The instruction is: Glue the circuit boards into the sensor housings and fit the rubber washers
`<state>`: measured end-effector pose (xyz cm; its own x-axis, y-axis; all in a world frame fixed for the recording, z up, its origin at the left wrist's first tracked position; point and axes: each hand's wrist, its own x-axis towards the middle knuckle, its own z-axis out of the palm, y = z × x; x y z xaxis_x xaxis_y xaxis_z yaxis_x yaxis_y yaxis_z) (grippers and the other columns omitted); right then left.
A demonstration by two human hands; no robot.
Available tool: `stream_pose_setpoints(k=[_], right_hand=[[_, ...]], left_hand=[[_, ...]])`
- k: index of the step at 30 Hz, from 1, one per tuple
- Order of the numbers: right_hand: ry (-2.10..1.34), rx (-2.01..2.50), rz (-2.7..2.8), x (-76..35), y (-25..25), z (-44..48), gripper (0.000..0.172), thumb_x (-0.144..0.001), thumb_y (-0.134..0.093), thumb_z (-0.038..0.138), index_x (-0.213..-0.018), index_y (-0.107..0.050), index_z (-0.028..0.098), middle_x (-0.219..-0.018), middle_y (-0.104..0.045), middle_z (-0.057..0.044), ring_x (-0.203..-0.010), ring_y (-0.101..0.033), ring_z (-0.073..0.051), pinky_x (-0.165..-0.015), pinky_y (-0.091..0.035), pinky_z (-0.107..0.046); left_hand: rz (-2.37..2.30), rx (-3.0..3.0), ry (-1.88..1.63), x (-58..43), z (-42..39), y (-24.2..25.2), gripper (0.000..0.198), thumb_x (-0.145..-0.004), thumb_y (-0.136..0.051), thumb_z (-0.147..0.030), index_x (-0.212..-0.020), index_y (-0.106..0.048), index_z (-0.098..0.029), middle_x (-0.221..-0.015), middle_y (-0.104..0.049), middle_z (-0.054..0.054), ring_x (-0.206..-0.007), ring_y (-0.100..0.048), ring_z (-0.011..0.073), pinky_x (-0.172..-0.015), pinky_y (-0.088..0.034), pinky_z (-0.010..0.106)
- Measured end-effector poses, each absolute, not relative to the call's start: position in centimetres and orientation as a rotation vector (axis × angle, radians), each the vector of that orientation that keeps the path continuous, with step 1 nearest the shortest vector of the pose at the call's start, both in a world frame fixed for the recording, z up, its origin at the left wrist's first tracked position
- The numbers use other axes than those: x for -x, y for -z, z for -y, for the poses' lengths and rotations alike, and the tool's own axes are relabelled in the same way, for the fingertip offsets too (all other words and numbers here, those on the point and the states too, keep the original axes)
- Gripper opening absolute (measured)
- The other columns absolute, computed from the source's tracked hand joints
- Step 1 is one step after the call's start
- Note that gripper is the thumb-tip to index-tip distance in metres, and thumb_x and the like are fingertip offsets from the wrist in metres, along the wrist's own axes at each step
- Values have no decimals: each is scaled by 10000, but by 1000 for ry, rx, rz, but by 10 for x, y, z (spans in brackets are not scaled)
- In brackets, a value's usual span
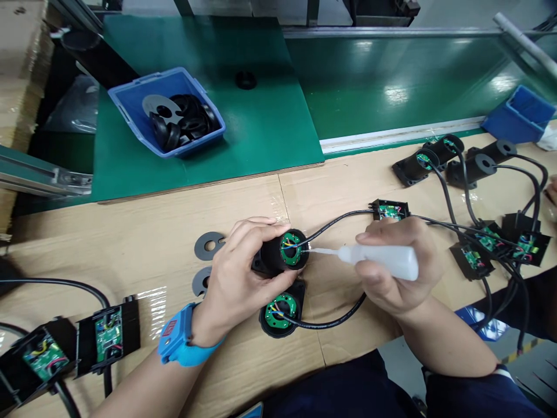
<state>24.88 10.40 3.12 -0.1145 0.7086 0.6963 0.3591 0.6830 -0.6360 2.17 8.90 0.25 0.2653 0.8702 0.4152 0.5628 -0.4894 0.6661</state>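
Note:
My left hand [239,273], with a blue wrist strap [183,337], is wrapped round a black cylindrical housing [272,253]. Its open end faces right and shows a round green circuit board [290,248] with thin coloured wires and a black cable. Between the fingers of my right hand [398,273] is a white squeeze bottle [383,260], tilted sideways. The bottle's thin nozzle reaches the rim of the housing; whether it touches is unclear. Just below lies a second black housing [300,293] with a green board [281,312]. Two flat grey rings [201,247] lie beside my left hand, one partly covered.
A blue bin [130,119] of black rings stands on a green board [270,133]. Several cabled housings [472,171] and open black boxes with circuit boards [474,258] are at right. Two similar boxes [126,331] sit at lower left. Cables cross the bench. Another blue bin [505,122] stands far right.

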Motion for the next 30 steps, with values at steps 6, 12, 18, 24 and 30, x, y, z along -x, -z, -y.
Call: stream_pose_setpoints(k=[6,12,18,24,30], right_hand=[[-617,932,1474,-242,-22,-111,271,-949,-684,536,-928,-659,267,-753,-625,16,-571,-562,-135,-467,-437,-287],[-780,893,1539,-235,-23,-113,247,-956,-705,469,-907,-627,240,-762,-620,40,-624,-609,-89,-540,-483,-228],[-778,867,1584,-233,-26,-112,242,-951,-718,446,-905,-617,231,-798,-672,43,-630,-642,-82,-529,-501,-205],[-747,881,1612,-233,-24,-112,232,-961,-704,443,-923,-613,233,-800,-667,54,-611,-627,-66,-518,-494,-188],[-640,951,1616,-234,-23,-115,280,-969,-674,502,-908,-607,237,-775,-636,50,-598,-610,-84,-495,-480,-224]], left_hand=[[-1176,-1626,-973,-27,-87,8,547,-792,-846,-293,-1268,-578,-250,-1283,-675,68,-1200,-664,247,-1042,-554,421],[-1035,-1438,-925,-31,-85,11,568,-785,-862,-234,-1275,-575,-261,-1336,-665,69,-1273,-635,238,-1036,-567,353],[-1017,-1437,-943,-32,-85,11,573,-784,-860,-210,-1280,-575,-250,-1295,-675,76,-1223,-662,223,-1005,-591,343],[-1012,-1448,-937,-32,-83,11,585,-779,-862,-199,-1286,-577,-262,-1309,-678,80,-1228,-667,225,-994,-606,345],[-1030,-1472,-931,-32,-83,10,571,-780,-860,-203,-1274,-581,-260,-1301,-687,74,-1215,-679,218,-1012,-603,344]])
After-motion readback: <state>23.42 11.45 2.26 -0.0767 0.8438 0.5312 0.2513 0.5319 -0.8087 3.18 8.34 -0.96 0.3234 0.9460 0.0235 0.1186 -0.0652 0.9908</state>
